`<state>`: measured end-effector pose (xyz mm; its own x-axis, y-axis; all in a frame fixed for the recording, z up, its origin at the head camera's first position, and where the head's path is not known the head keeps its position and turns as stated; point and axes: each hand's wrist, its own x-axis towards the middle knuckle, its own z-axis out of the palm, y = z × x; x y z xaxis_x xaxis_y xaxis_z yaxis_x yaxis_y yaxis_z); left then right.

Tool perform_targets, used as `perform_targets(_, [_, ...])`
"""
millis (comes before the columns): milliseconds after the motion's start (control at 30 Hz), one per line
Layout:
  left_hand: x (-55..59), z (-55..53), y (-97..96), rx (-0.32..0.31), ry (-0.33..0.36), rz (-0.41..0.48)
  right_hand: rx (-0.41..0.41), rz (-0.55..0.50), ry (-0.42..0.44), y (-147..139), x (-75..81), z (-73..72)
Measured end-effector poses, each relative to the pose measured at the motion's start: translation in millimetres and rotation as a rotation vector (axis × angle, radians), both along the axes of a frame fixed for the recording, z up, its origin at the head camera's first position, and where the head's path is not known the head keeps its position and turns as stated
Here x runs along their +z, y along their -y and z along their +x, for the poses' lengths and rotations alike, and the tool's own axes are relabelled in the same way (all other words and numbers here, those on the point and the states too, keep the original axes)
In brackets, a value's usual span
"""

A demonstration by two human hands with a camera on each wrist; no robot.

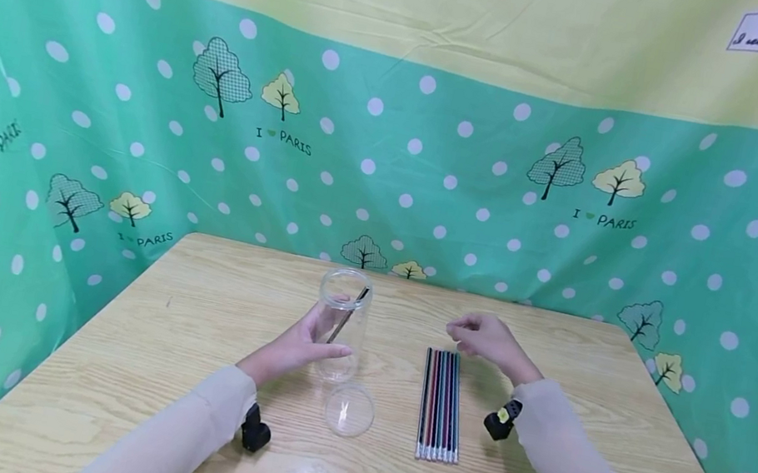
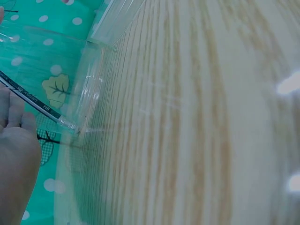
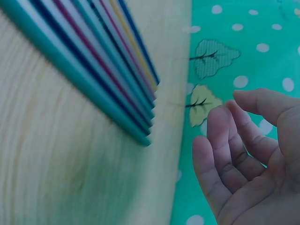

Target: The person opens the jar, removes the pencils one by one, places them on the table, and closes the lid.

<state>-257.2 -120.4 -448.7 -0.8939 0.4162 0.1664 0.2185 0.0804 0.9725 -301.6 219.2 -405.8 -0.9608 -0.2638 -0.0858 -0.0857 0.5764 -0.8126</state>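
My left hand [image 1: 295, 347] holds a clear, round jar [image 1: 355, 338] from its left side, thumb across the front. Inside it leans a single dark pencil [image 1: 347, 317]; the left wrist view shows "HB" printed on this pencil [image 2: 33, 99]. Just in front of the jar a clear round lid [image 1: 350, 411] lies flat on the table. Several pencils [image 1: 440, 408] in different colours lie side by side in a row to the right. Above the far end of that row hovers my right hand [image 1: 488, 342], fingers loosely bent. In the right wrist view this hand [image 3: 253, 164] has nothing in it.
All of this is on a light wood-grain table [image 1: 167, 402]. A green and yellow cloth [image 1: 432, 153] with dots and trees hangs behind and at both sides. Dark cameras sit on both wrists.
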Motion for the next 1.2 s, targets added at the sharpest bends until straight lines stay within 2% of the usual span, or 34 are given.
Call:
perform_targets(167, [0.8, 0.3, 0.3, -0.005, 0.001, -0.003, 0.023, -0.010, -0.010, 9.6, 11.7, 3.0])
perform_targets(400, [18.2, 10.9, 0.5, -0.057, 0.003, 0.003, 0.082, 0.016, -0.102, 28.0, 30.9, 12.8])
perform_targets(467, [19.8, 11.7, 0.4, -0.062, -0.001, -0.005, 0.096, 0.027, -0.142, 34.5, 35.2, 15.9])
perform_targets(567, [16.5, 9.4, 0.5, -0.062, -0.009, 0.003, 0.117, 0.032, -0.215, 44.5, 40.6, 20.7])
perform_targets(767, [-0.1, -0.2, 1.1, -0.022, -0.026, 0.001, 0.142, 0.003, -0.318, 64.2, 50.0, 31.1])
perform_targets(867, [-3.9, -2.1, 1.0, -0.014, -0.041, -0.003, 0.151, 0.004, -0.371, 72.9, 53.2, 35.1])
perform_targets(1067, [-2.6, -2.2, 0.7, -0.026, -0.023, 0.003, 0.186, -0.060, -0.410, 88.1, 57.1, 41.6])
perform_targets(1200, [6.9, 3.3, 0.8, -0.042, -0.005, 0.008, 0.225, -0.092, -0.430, 97.1, 59.3, 44.9])
